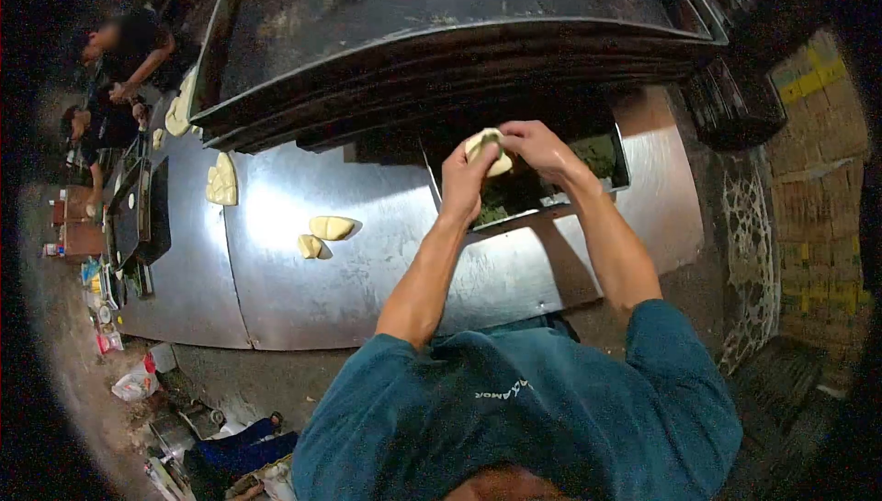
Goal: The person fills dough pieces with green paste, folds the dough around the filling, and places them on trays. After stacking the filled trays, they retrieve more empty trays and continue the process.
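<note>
Both hands are raised together above the far side of the tabletop [303, 299], and between them is one pale dough piece [488, 146]. The left hand [466, 181] comes from below and closes around the near and lower side of the dough piece. The right hand [542, 148] comes from the right, and its fingers [514, 133] are curled over the top edge. So both hands are gripping it, and neither is clearly nearer than the other. The dough piece looks a little longer from left to right than it is tall, but the fingers hide its full shape. Directly under the hands stands a metal tray [621, 167] with green filling [597, 154] inside; the dough piece is held above it and does not touch it. Well apart to the left, two loose dough pieces [329, 226] lie close together on the tabletop, out of contact with either hand. Behind the hands there is a stack of dark trays [441, 51].
</note>
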`<state>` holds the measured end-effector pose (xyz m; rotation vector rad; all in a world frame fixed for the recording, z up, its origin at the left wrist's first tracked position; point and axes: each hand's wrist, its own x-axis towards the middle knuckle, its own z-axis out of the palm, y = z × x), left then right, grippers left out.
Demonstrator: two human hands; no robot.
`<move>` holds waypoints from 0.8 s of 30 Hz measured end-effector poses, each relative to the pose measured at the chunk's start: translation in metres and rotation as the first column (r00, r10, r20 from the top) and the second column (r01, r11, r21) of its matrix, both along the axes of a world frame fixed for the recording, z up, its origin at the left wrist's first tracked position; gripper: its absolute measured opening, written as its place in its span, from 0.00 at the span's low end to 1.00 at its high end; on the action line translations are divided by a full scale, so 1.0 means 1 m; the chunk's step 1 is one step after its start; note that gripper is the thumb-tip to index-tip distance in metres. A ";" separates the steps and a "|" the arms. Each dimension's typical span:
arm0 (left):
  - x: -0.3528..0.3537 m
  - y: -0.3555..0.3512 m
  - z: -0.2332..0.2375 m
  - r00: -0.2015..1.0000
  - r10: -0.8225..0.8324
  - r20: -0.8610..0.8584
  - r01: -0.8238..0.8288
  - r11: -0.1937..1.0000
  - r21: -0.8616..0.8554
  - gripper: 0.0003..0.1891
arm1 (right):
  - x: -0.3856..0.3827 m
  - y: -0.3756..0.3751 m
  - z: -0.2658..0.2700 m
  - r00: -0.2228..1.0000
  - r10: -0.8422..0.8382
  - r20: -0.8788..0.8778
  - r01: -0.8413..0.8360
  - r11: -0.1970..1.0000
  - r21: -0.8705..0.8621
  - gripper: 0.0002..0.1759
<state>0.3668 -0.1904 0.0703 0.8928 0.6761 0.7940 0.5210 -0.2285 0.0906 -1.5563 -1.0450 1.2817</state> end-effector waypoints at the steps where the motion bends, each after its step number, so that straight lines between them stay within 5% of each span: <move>1: -0.001 0.003 -0.002 0.999 -0.022 -0.036 0.022 1.000 0.008 0.15 | -0.002 0.000 0.008 0.978 -0.100 -0.184 0.093 0.995 -0.046 0.09; 2: -0.001 0.004 -0.001 0.999 -0.044 -0.007 0.044 0.999 0.026 0.15 | -0.004 0.002 0.012 0.952 -0.205 -0.230 0.200 0.979 -0.043 0.07; 5: 0.004 0.005 -0.001 0.998 -0.007 -0.056 0.009 0.999 0.045 0.17 | -0.025 -0.010 0.023 0.897 -0.390 0.207 0.292 0.875 0.386 0.06; 6: 0.007 0.005 0.000 0.998 -0.003 -0.056 0.005 0.999 0.042 0.17 | -0.033 -0.019 0.026 0.713 -0.460 0.530 0.076 0.801 0.593 0.10; 9: 0.008 -0.012 0.034 0.986 -0.110 0.126 0.112 0.994 -0.009 0.24 | -0.057 -0.039 0.038 0.488 -0.421 0.765 -0.227 0.785 0.577 0.17; 10: -0.001 -0.018 0.038 0.987 -0.112 0.116 0.115 0.993 -0.020 0.24 | -0.056 -0.043 0.048 0.495 -0.415 0.763 -0.218 0.791 0.572 0.17; 12: -0.027 -0.028 0.046 0.971 -0.141 -0.191 0.175 0.969 0.174 0.22 | -0.053 -0.042 0.072 0.516 -0.397 0.759 -0.280 0.759 0.588 0.14; 13: -0.038 -0.037 0.075 0.952 0.008 -0.307 0.107 0.928 0.356 0.22 | -0.055 -0.039 0.084 0.577 -0.429 0.695 -0.303 0.677 0.670 0.10; 14: -0.047 -0.035 0.069 0.932 0.229 -0.282 0.020 0.743 0.669 0.23 | -0.062 -0.038 0.097 0.589 -0.429 0.685 -0.300 0.671 0.678 0.10; 16: -0.069 -0.013 0.070 0.891 0.446 -0.088 -0.123 0.423 0.898 0.18 | -0.086 -0.029 0.115 0.835 -0.220 0.504 -0.224 0.700 0.678 0.08; 18: -0.088 0.004 0.079 0.909 0.413 0.066 -0.292 0.515 0.806 0.18 | -0.111 -0.013 0.120 0.856 -0.173 0.486 -0.238 0.704 0.669 0.07; 19: -0.096 0.004 0.081 0.932 0.338 0.129 -0.351 0.762 0.544 0.19 | -0.127 -0.007 0.130 0.844 -0.198 0.498 -0.193 0.755 0.626 0.07; 20: -0.113 0.007 0.085 0.956 0.266 0.126 -0.294 0.873 0.389 0.21 | -0.143 0.001 0.141 0.827 -0.220 0.517 -0.150 0.800 0.581 0.08; 24: -0.172 0.020 0.100 0.946 0.249 0.209 -0.284 0.946 0.158 0.25 | -0.203 0.025 0.124 0.824 -0.173 0.540 -0.309 0.661 0.683 0.13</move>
